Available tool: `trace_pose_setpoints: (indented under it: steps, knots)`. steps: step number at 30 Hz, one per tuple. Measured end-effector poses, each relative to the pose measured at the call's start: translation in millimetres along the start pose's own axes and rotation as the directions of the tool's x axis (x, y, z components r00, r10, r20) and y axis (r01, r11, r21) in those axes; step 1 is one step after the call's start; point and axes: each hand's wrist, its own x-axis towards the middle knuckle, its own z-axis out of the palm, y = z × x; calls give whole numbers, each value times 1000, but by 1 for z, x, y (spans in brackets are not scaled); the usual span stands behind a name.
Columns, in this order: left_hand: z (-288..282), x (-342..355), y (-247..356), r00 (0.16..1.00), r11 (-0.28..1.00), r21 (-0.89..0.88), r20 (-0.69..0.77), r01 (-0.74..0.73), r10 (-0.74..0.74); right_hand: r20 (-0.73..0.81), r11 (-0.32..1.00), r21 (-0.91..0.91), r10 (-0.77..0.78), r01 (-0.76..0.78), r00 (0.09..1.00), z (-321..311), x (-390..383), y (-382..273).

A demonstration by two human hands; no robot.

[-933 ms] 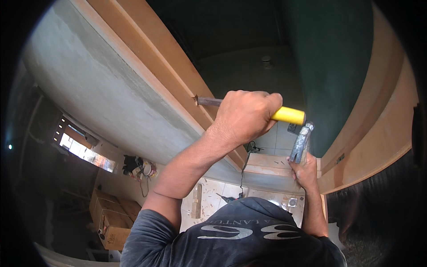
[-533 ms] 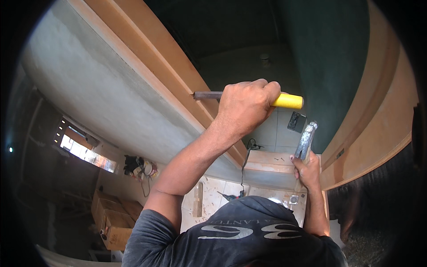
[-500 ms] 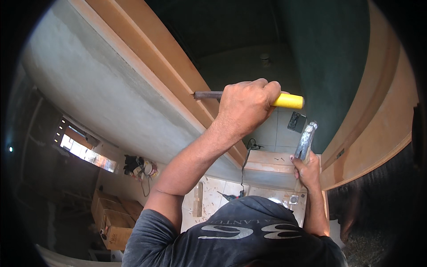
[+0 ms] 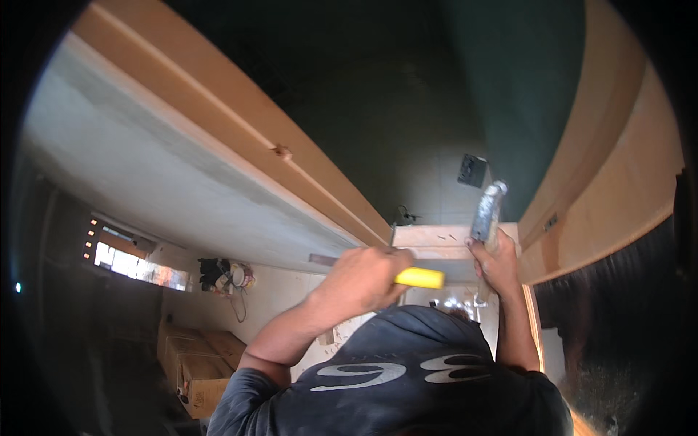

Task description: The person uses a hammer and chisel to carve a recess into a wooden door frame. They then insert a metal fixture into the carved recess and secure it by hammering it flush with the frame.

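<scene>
My left hand [image 4: 363,280] is closed round a chisel with a yellow handle [image 4: 424,277]; its dark blade [image 4: 322,259] points left, apart from the wooden door frame. My right hand [image 4: 498,263] grips a claw hammer by its shaft, with the worn metal head [image 4: 487,211] uppermost. In the left jamb [image 4: 218,102] of the frame, a small rough-cut notch [image 4: 281,151] shows, with nothing touching it. The left hand is a little blurred.
The right jamb [image 4: 618,174] has a small dark recess [image 4: 550,221]. Small pieces, perhaps screws, lie on the wooden ledge [image 4: 436,236]. Beyond it, a dark box [image 4: 472,169] sits on the tiles. At lower left are cardboard boxes [image 4: 203,356]; a grey wall [image 4: 145,160] borders the frame.
My left hand has drawn the chisel off the left jamb and down toward my body, uncovering the notch. My right hand keeps the hammer in about the same place. The view has shifted slightly.
</scene>
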Motion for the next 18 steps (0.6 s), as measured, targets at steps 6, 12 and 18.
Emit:
trace_pose_setpoints:
  steps: [6,12,18]
  knots:
    - [79,-56,-66,872,889,-56,232,455,-431,-77,968,-250,-47,26,996,-10,3,29]
    - [224,-135,-155,657,728,65,383,682,-649,-152,940,-338,-96,39,984,-4,2,55]
    - [405,-293,-223,541,524,-240,633,817,-554,185,883,-469,117,-17,976,29,-10,99]
